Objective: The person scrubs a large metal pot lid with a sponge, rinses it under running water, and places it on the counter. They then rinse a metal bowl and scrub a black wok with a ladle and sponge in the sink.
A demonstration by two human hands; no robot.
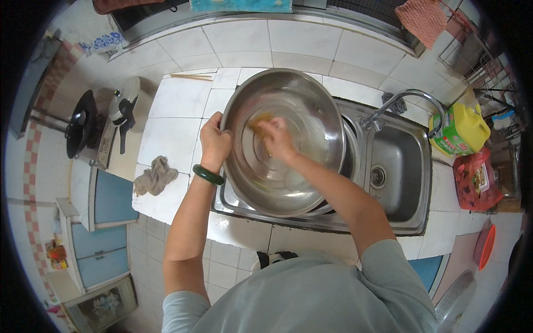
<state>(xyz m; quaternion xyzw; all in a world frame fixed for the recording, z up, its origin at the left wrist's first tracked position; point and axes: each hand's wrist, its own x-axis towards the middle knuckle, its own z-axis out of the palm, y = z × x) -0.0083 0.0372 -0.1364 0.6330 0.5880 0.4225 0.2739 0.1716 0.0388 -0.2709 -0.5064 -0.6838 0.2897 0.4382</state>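
A large stainless-steel basin [287,195] is tilted over the left part of the sink, in the middle of the view. My left hand [215,142] grips its left rim, thumb over the edge; a green bangle sits on that wrist. Inside the basin my right hand [277,137], slightly blurred, holds a yellowish scrubbing pad or cloth [261,121] against the inner wall. Under the basin's right side, the rim of another round metal vessel [355,150] shows; the rest of it is hidden.
The right sink bowl [399,166] has a curved faucet [410,92] behind it. Right of it stand a yellow jug [460,129] and a red plastic bag [476,179]. A crumpled rag [156,176] and chopsticks [191,77] lie on the left counter. A wok [81,125] and pressure cooker [125,100] are farther left.
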